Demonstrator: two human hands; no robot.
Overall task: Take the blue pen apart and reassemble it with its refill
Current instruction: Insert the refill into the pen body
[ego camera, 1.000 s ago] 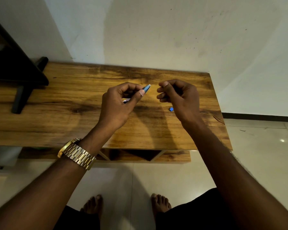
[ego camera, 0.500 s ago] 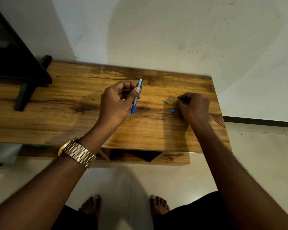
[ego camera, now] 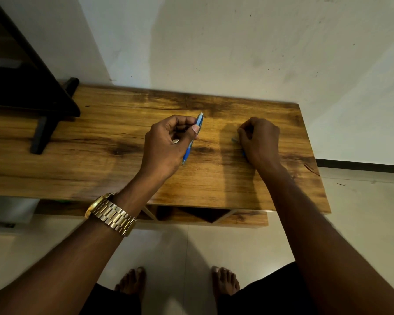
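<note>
— Blue pen [ego camera: 192,138] where?
— Pinched in left hand [ego camera: 168,144], thumb and fingers closed round upper barrel, held just above wooden surface [ego camera: 100,155], about mid-width.
— Long axis?
— Near-to-far, slightly tilted: open top end far, up past thumb; darker grip end near, pointing down toward surface.
— Right hand [ego camera: 259,140]?
— Down on surface, well apart to right of pen, fingers curled in over small loose parts. Sliver of blue piece [ego camera: 234,140] showing at left edge of knuckles; anything more hidden under fist. Closed on a part or only resting over it: cannot tell.
— Step in hand, then?
— Probably picking up one removed piece for refitting, pen body waiting in left.
— Relation that matters?
— Open far end of barrel lying left and slightly far of right hand; piece needing carrying leftward, then lining up along that near-far axis before insertion.
— Risk?
— Small parts, easy to fumble or roll off right-hand side.
— Anything else about?
— Gold watch [ego camera: 110,214] on left wrist; dark stand [ego camera: 43,105] far left.
</note>
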